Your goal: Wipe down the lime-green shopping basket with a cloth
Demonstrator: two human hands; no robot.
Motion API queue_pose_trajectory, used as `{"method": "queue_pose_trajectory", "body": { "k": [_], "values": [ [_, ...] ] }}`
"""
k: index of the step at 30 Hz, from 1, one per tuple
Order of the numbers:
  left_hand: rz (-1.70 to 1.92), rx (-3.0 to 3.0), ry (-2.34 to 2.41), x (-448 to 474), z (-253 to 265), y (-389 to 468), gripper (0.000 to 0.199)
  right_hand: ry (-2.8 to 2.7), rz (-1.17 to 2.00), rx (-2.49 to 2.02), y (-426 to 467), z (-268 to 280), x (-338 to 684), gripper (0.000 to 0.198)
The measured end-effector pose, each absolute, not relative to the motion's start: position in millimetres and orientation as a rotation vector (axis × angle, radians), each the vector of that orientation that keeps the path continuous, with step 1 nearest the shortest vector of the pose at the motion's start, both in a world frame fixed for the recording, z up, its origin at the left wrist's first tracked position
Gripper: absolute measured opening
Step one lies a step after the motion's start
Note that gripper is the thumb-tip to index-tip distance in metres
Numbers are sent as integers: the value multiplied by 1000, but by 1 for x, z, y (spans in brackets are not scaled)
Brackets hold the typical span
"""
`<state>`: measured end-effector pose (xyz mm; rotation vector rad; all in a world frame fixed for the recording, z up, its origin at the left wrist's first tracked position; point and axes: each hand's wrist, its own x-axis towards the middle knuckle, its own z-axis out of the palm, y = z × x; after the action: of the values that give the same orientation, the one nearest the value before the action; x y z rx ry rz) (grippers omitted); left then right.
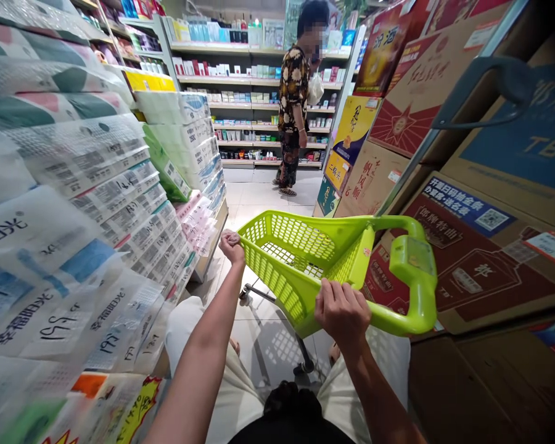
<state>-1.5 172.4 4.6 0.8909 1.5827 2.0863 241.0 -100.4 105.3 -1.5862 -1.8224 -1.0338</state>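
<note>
a green shopping cart [319, 227] stands on the tiled floor [254, 196] between stacked packs [129, 203] and cartons [400, 123]. right hand [343, 308]: fingers clenched on its near corner. left hand [232, 245]: fingers seemingly curled at its far left corner.

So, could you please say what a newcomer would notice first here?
Likely the lime-green shopping cart at the centre, gripped by the left hand and right hand. Cardboard boxes tower on the right, plastic-wrapped packs on the left; at the back, a person in a flowered shirt is near shelves.
</note>
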Motion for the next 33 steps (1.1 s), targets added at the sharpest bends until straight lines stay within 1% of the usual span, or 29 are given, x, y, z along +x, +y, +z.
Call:
{"method": "queue_pose_trajectory", "body": {
  "k": [3, 8, 10, 13, 16, 20, 22, 25, 28, 30, 33],
  "values": [
    [2023, 1014, 1644, 10, 0, 147, 28, -1817, -1074, -1608, -100, 105, 242, 17],
    [1935, 1305, 1530, 52, -13, 76, 33, -1826, -1095, -1593, -100, 105, 243, 16],
    [1898, 1373, 1514, 73, -20, 44, 32, -1819, -1093, -1583, -100, 105, 243, 16],
    [1825, 1598, 1403, 97, -24, 6, 24, -1839, -1063, -1593, -102, 105, 245, 17],
    [1793, 1776, 1306, 102, -14, 1, 17, -1877, -1020, -1600, -104, 105, 250, 16],
    [1878, 1623, 1465, 88, 12, 30, 27, -1879, -978, -1578, -106, 103, 259, 16],
    [1861, 1609, 1505, 85, 19, 36, 31, -1877, -964, -1566, -106, 103, 262, 17],
    [1776, 1779, 1428, 92, 20, 19, 30, -1898, -924, -1553, -111, 104, 265, 23],
    [1709, 1916, 1338, 107, 18, -11, 33, -1923, -854, -1493, -124, 107, 273, 34],
    [1663, 1965, 1307, 118, 22, -26, 37, -1779, -850, -1492, -136, 111, 285, 40],
    [1575, 2017, 1266, 132, 37, -36, 40, -1209, -825, -1630, -149, 114, 312, 49]
  ]
}}
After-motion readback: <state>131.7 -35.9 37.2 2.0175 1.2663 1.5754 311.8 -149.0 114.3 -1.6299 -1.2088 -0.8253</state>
